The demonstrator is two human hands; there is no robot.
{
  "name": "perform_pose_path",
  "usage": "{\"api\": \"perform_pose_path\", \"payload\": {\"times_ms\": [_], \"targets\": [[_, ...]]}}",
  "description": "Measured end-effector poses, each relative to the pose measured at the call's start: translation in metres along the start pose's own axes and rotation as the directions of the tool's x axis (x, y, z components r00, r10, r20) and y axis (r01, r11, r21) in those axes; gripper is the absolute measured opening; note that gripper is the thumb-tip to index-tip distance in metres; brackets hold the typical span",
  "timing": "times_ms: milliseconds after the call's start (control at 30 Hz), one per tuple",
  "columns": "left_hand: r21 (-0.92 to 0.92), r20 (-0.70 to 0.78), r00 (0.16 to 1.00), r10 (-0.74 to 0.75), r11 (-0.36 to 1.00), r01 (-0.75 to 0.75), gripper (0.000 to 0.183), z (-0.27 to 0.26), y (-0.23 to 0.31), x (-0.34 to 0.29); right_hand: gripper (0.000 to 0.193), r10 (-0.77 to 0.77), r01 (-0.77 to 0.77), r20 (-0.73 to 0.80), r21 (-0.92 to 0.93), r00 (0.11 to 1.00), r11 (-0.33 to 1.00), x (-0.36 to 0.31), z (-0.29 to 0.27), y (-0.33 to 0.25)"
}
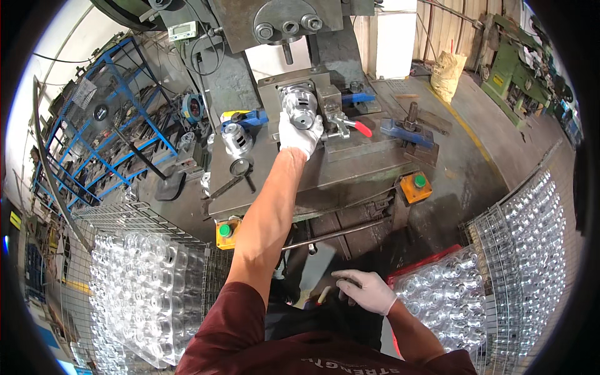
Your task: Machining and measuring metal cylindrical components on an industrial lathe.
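The left hand (297, 134), in a white glove, is gripping a silver housing (301, 106), its fingers closing around the near end of the slotted, cylindrical part. The housing is sitting at the steel fixture (272, 106) on the press bench (325, 174), its round end facing the person (whether it is fully seated, I cannot tell). The left forearm is stretching forward across the bench's front edge. Just right of the fixture, a toggle clamp is pointing its red handle (361, 129) outward, and above, the press head (281, 22) is hanging with a dark pin (287, 54) pointing down.

The right hand (369, 290), also gloved, is hovering low near the person's lap, its fingers loosely open, the index finger stretching leftward.

Left of the fixture, a second housing (235, 140) is standing on the bench, and a round-headed tool (240, 167) is lying nearer the edge. Two orange button boxes are flanking the bench front, the left one (228, 232) and the right one (416, 187) each bearing a green button. On the floor to the left, a wire basket (125, 215) is holding many shiny parts (144, 287); to the right, more parts (447, 300) are crowding beside a red edge (425, 265), next to another wire basket (500, 262).
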State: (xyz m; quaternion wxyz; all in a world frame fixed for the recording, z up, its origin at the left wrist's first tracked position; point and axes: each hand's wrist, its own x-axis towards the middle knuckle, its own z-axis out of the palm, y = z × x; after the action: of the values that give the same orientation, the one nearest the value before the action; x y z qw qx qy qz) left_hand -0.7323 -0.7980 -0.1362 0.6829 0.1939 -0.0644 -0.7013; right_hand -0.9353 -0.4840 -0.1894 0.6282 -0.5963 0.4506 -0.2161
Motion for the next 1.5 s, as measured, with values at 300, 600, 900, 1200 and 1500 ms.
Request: {"api": "perform_pose_path", "payload": {"times_ms": [300, 600, 900, 1200, 1500], "targets": [[0.123, -0.039, 0.989, 0.146, 0.983, -0.140, 0.046, 0.005, 0.000, 0.021, 0.033, 0.086, -0.086, 0.012, -0.004, 0.996, 0.996, 0.012, -0.004, 0.001], [0.198, -0.049, 0.999, -0.001, 0.980, 0.011, 0.038, 0.017, 0.016, 0.019, 0.031, -0.156, 0.146, -0.446, -0.058, 0.881, 0.988, 0.050, -0.045, -0.025], [0.198, -0.012, 1.000, 0.016, 0.980, -0.014, 0.040, 0.010, 0.012, 0.022, 0.035, -0.255, 0.279, -0.558, -0.043, 0.790, 0.959, 0.081, -0.083, -0.058], [0.209, -0.039, 0.999, 0.032, 0.978, -0.023, 0.040, 0.015, 0.009, 0.017, 0.047, -0.675, 0.233, -0.632, -0.641, 0.381, 0.731, 0.162, -0.121, -0.102], [0.378, -0.013, 0.997, -0.079, 0.923, 0.078, 0.053, -0.002, 0.021, 0.026, 0.045, -0.452, 0.283, -0.778, -0.358, 0.435, 0.890, 0.270, -0.180, -0.127]]}}
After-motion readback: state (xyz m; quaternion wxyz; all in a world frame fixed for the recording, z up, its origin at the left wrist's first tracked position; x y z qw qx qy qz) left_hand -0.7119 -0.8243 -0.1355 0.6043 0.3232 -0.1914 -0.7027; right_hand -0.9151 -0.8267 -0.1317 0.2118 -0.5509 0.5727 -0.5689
